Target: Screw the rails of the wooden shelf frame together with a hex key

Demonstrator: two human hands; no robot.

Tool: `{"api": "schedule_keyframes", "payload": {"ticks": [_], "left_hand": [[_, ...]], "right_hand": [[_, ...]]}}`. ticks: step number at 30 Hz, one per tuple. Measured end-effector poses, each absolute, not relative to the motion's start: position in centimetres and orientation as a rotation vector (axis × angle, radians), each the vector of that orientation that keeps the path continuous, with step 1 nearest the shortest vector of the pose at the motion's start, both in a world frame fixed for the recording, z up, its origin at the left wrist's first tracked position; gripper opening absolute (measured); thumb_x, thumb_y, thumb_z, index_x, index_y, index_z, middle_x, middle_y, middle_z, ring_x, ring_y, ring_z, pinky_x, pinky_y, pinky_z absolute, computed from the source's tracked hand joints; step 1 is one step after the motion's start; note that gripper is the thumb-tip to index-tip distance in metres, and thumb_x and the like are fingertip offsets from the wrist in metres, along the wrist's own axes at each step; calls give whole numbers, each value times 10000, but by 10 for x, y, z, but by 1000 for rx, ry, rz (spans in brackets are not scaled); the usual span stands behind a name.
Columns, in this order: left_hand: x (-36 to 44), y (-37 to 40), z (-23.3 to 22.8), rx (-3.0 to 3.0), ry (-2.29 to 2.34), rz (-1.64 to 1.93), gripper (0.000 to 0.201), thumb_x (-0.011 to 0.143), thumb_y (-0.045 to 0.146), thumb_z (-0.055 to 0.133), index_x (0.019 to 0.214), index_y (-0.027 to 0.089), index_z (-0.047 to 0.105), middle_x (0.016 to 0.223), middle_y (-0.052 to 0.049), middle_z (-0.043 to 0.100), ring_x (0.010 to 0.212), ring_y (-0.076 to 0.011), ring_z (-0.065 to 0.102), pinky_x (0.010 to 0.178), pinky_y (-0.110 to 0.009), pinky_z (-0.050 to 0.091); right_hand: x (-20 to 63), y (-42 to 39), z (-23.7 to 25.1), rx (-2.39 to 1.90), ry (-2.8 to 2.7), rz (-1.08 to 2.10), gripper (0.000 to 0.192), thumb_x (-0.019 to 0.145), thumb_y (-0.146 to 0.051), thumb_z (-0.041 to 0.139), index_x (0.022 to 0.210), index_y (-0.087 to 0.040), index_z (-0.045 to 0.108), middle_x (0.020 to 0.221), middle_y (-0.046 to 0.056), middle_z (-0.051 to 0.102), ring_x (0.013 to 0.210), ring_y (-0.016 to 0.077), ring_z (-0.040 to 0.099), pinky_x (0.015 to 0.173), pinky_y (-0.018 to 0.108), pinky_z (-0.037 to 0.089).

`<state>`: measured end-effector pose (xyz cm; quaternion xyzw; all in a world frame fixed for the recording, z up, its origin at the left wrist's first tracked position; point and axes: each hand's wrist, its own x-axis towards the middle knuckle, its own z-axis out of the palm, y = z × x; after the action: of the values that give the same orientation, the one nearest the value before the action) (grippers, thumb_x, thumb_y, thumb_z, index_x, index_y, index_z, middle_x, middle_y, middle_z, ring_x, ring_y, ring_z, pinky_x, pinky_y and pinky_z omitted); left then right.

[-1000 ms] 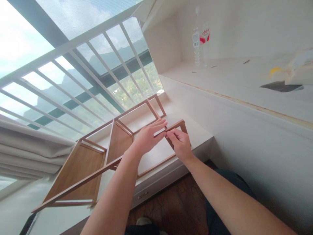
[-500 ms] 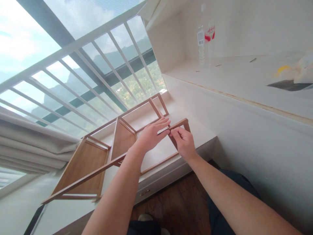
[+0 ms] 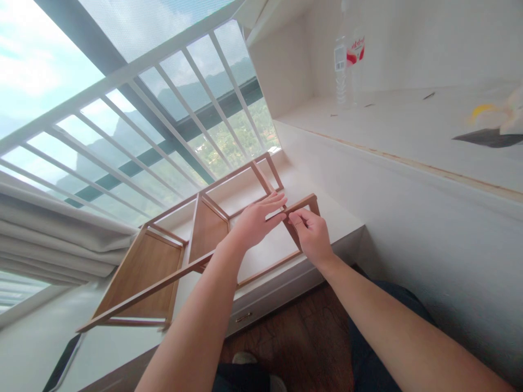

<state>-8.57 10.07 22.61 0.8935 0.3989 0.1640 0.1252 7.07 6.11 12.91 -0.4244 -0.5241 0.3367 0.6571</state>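
Observation:
A brown wooden shelf frame (image 3: 145, 292) lies on its side on the white window ledge, with slatless openings and panels between its long rails. Along the front rail rests my left hand (image 3: 255, 224), its fingers stretched forward and the thumb apart, touching the wood near a crosspiece. Just right of it, my right hand (image 3: 312, 237) is closed in a pinch at the joint of that rail and the crosspiece (image 3: 292, 234). Whatever lies between those fingertips is too small or hidden to make out.
White railings (image 3: 163, 120) and windows stand behind the frame. On the raised shelf (image 3: 392, 117) at right are a clear plastic bottle (image 3: 341, 71), a few small dark pieces and a dark flat item (image 3: 486, 138). A curtain (image 3: 61, 228) hangs at left; a drawer (image 3: 261, 307) is below the ledge.
The view has shifted slightly. My right fingertips sit a little farther from my left thumb, still at the joint; my left hand keeps its place on the rail.

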Motion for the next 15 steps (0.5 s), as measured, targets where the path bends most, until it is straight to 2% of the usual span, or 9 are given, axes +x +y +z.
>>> {"api": "schedule_keyframes", "payload": {"ticks": [5,15], "left_hand": [[-86,101,226,2604,1141,470,466,969,472,569,1377,261,643,1498,-21,549,1435,-262,456,1225,-414,374],[-85,99,227,2626,1172,480,457,965,428,571,1377,245,645,1480,-11,563,1421,-258,479,1223,-404,385]], "right_hand": [[71,62,125,-977,-1314,661,314,992,-411,542,843,-195,715,693,14,685,637,162,595,612,266,411],[74,63,128,-1022,-1342,621,336,1003,-414,520,797,-208,689,630,1,641,594,155,551,587,268,376]]}}
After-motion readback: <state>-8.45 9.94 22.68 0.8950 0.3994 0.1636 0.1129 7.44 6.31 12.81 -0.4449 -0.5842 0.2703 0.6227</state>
